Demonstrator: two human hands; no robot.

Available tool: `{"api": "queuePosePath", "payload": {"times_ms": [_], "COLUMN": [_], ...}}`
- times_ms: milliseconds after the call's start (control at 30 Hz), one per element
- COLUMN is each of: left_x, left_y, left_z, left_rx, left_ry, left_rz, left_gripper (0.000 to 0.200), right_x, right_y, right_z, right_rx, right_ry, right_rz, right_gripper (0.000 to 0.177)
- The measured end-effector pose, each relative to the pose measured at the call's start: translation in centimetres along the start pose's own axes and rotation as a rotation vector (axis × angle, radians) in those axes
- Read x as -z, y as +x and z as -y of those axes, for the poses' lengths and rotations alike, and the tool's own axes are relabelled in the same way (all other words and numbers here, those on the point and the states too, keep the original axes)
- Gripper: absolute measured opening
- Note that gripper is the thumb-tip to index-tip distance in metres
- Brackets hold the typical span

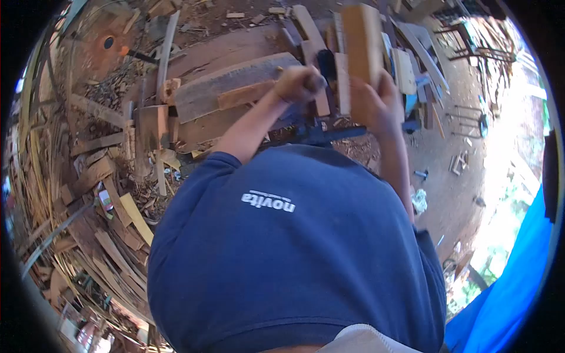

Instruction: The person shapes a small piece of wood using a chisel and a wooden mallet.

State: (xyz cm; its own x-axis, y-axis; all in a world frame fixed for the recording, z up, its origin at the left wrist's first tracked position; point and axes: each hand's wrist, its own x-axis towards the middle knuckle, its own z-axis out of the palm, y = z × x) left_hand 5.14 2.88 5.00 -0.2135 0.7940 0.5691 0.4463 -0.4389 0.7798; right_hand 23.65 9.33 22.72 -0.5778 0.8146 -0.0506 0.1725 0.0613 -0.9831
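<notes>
My right hand (375, 110) grips the lower end of a wooden board (360, 44), which stands up lengthwise away from me. Its fingers lie on one side and the thumb along the opposite edge. To the left, my left hand (299, 84) is closed in a fist, blurred a little. What the fist holds, if anything, I cannot tell. Just beyond the fist is a black object (325, 62) among upright wood strips. Below the left forearm lies a reddish plank (247, 95) on a wider, weathered grey plank (197, 97).
An orange tool with a black handle (109, 50) lies at the upper left. Scrap wood (106, 247) piles up along the left side. Several boards (406, 70) lean beyond my right hand. A metal frame (471, 120) and a blue tarp (509, 282) are at the right.
</notes>
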Motion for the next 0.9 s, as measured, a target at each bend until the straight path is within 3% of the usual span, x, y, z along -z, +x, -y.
{"api": "queuePosePath", "payload": {"times_ms": [33, 100, 133, 233, 300, 400, 533, 600, 633, 700, 767, 833, 900], "left_x": [-0.3, -0.9, -1.1, -2.8, -3.3, -0.1, 3.4, 4.4, 4.5, 4.8, 5.9, 6.9, 8.4], "left_y": [-0.6, -1.0, -1.3, -4.1, -6.3, -8.5, -7.1, -5.3, -4.8, -3.5, -2.7, -2.0, -1.2], "left_z": [-0.3, -1.2, -1.5, -0.8, -0.5, 1.2, 0.1, -1.8, -1.8, -1.9, -1.9, -0.8, 1.6], "left_rx": [-0.019, -0.204, -0.205, -0.477, -0.552, -0.452, -0.391, -0.277, -0.275, -0.219, -0.184, 0.083, 0.117], "left_ry": [-0.049, 0.097, 0.102, 0.223, 0.35, 0.443, 0.456, 0.306, 0.312, 0.269, 0.21, -0.077, -0.138], "left_rz": [0.007, 0.06, 0.056, 0.357, 0.413, 0.538, 0.394, 0.14, 0.143, -0.287, -0.375, -0.66, -0.701], "left_gripper": [0.018, 0.017, 0.017, 0.014, 0.011, 0.01, 0.014, 0.015, 0.015, 0.025, 0.026, 0.019, 0.017], "right_x": [1.3, 3.2, 3.9, 5.4, 5.7, 5.2, 4.2, 3.2, 2.7, 2.0, 1.2, 0.7, 0.3], "right_y": [-0.1, -0.5, -0.7, -1.4, -2.1, -3.3, -4.3, -4.3, -4.1, -4.0, -3.6, -3.3, -3.0], "right_z": [-1.2, -1.2, -1.2, -2.3, -3.2, -4.5, -5.6, -5.7, -5.5, -5.1, -4.6, -4.7, -5.0], "right_rx": [-0.017, -0.048, -0.044, -0.11, -0.13, -0.158, -0.247, -0.281, -0.281, -0.281, -0.303, -0.326, -0.303], "right_ry": [0.115, 0.091, 0.091, 0.014, 0.113, 0.106, 0.081, 0.068, 0.074, 0.047, 0.012, -0.02, -0.1], "right_rz": [-0.058, -0.135, -0.13, -0.237, -0.265, -0.258, -0.211, -0.216, -0.213, -0.166, -0.144, -0.12, -0.055], "right_gripper": [0.031, 0.034, 0.034, 0.031, 0.03, 0.028, 0.03, 0.029, 0.029, 0.028, 0.027, 0.027, 0.027]}}
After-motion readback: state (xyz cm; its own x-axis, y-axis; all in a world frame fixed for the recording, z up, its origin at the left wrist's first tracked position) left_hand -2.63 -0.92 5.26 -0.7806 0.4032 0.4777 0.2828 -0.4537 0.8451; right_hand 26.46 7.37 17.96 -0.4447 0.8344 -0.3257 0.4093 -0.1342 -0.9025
